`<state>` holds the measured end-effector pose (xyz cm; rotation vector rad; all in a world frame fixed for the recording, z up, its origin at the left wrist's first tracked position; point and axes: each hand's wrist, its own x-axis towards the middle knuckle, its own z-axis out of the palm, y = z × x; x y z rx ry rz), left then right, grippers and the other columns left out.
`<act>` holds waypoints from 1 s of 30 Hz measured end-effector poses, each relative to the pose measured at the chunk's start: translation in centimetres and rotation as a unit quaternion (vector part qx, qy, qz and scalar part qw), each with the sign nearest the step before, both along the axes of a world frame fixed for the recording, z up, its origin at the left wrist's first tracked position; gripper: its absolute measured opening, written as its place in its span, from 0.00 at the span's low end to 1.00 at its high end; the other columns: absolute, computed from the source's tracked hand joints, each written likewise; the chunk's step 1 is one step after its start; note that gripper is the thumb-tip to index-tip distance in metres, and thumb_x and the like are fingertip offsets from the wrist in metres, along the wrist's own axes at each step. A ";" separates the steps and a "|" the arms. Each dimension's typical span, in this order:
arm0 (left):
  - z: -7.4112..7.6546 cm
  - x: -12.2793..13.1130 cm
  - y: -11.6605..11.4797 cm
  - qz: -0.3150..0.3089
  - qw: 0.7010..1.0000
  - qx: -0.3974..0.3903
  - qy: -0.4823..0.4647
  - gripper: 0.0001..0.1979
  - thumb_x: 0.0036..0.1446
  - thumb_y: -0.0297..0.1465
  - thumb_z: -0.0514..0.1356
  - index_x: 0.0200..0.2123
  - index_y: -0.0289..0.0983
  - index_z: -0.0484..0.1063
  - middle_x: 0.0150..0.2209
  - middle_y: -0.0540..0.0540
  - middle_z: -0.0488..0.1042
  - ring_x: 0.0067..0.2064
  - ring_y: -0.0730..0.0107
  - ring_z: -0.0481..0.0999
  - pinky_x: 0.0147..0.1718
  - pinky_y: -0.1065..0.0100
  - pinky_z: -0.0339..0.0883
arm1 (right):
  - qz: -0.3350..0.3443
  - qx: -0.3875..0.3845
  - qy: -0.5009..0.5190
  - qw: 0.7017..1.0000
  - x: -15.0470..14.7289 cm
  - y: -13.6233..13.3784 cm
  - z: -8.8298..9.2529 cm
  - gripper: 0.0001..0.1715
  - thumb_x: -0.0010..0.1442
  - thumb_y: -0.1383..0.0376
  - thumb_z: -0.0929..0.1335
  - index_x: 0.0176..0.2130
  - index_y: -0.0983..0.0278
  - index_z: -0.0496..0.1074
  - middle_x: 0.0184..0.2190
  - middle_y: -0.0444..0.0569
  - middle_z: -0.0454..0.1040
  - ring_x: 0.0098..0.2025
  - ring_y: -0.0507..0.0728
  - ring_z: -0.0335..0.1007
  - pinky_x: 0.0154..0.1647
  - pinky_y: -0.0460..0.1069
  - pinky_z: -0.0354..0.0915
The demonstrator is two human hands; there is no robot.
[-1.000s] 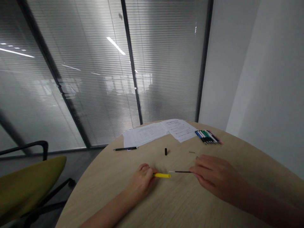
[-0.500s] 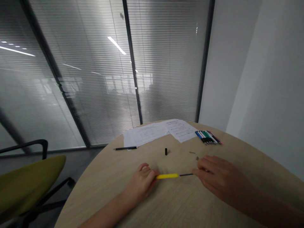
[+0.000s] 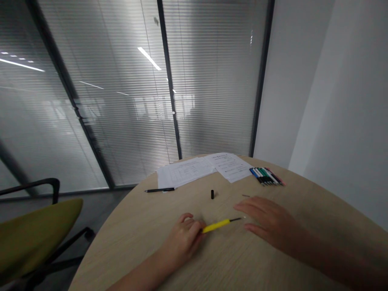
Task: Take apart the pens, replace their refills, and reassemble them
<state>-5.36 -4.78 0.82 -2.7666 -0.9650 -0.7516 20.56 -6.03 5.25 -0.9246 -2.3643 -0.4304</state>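
My left hand (image 3: pixel 185 234) is closed round the near end of a yellow pen barrel (image 3: pixel 216 225) that lies low over the round wooden table (image 3: pixel 145 226). A thin black refill (image 3: pixel 235 219) sticks out of the barrel's far end. My right hand (image 3: pixel 266 222) rests beside that tip with fingers stretched out and apart, holding nothing. A small black cap (image 3: pixel 212 194) stands on the table beyond the pen. A tiny thin part (image 3: pixel 245 196) lies just past my right hand.
A row of several coloured pens (image 3: pixel 266 176) lies at the far right of the table. White printed sheets (image 3: pixel 200 167) sit at the far edge, with a black pen (image 3: pixel 160 189) beside them. An olive chair (image 3: pixel 33 238) stands at the left. Glass walls with blinds lie behind.
The refill has slid further into the yellow barrel. My right hand has let go of it and opened, moving slightly left. My left hand tilted the barrel's far end up.
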 end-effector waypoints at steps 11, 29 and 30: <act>-0.6 -0.5 0.9 0.057 0.948 -0.249 -0.188 0.04 0.56 0.29 0.49 0.34 0.37 0.61 0.32 0.48 0.70 0.35 0.71 0.70 0.35 0.69 0.65 | -0.106 -0.180 0.097 0.973 7.0 10.9 -6.5 0.17 0.56 0.69 0.57 0.39 0.68 0.70 0.39 0.54 0.72 0.43 0.56 0.67 0.46 0.53 0.61; -0.9 -0.9 1.6 0.050 0.999 0.016 0.012 0.05 0.54 0.26 0.48 0.34 0.38 0.61 0.29 0.49 0.73 0.30 0.69 0.72 0.40 0.59 0.62 | -0.144 -0.217 0.108 0.959 7.0 12.2 -8.9 0.09 0.53 0.68 0.61 0.27 0.65 0.71 0.30 0.47 0.69 0.34 0.53 0.65 0.37 0.49 0.62; -1.0 -1.0 1.7 0.054 0.998 0.023 0.015 0.05 0.54 0.26 0.48 0.34 0.38 0.61 0.29 0.49 0.73 0.30 0.69 0.72 0.39 0.59 0.62 | -0.154 -0.214 0.110 0.958 7.0 12.2 -8.8 0.09 0.52 0.67 0.61 0.27 0.65 0.70 0.29 0.47 0.69 0.33 0.53 0.65 0.36 0.49 0.61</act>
